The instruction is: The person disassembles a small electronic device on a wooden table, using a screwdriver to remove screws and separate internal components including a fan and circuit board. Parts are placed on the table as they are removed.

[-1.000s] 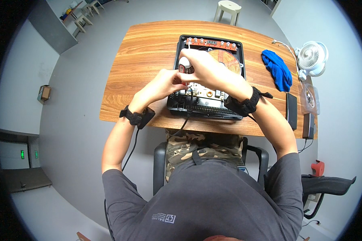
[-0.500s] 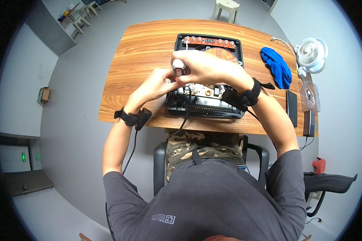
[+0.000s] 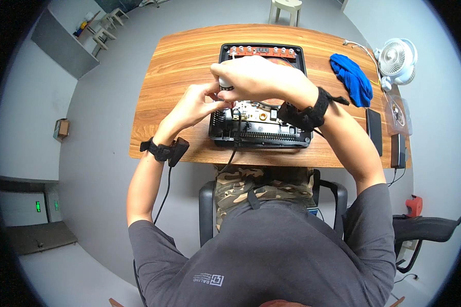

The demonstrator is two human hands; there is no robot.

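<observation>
An opened induction cooker [image 3: 216, 139] in a black casing lies on the wooden table, its coil and circuit board exposed. Over its left side, my right hand [image 3: 258, 77] is wrapped around a screwdriver [image 3: 225, 84] with a thick white handle, held roughly upright. My left hand [image 3: 192, 107] reaches in beside it, thumb and fingers pinched together near the tool's lower end. What lies between those fingertips is hidden. Along the far edge of the casing runs a red button board [image 3: 264, 51] with a small display. A black cord [image 3: 237, 134] trails off the near edge.
To the right lie a blue cloth [image 3: 351, 79], a black flat box [image 3: 374, 132], a clear plastic tray [image 3: 398, 115] and a black adapter [image 3: 398, 151]. A white fan [image 3: 397, 60] stands by the right wall. Wrist straps with cables are on both my arms.
My right hand has turned over the screwdriver, so less of its handle shows. My left hand remains beside the tool's lower end. The whole view has shifted slightly.
</observation>
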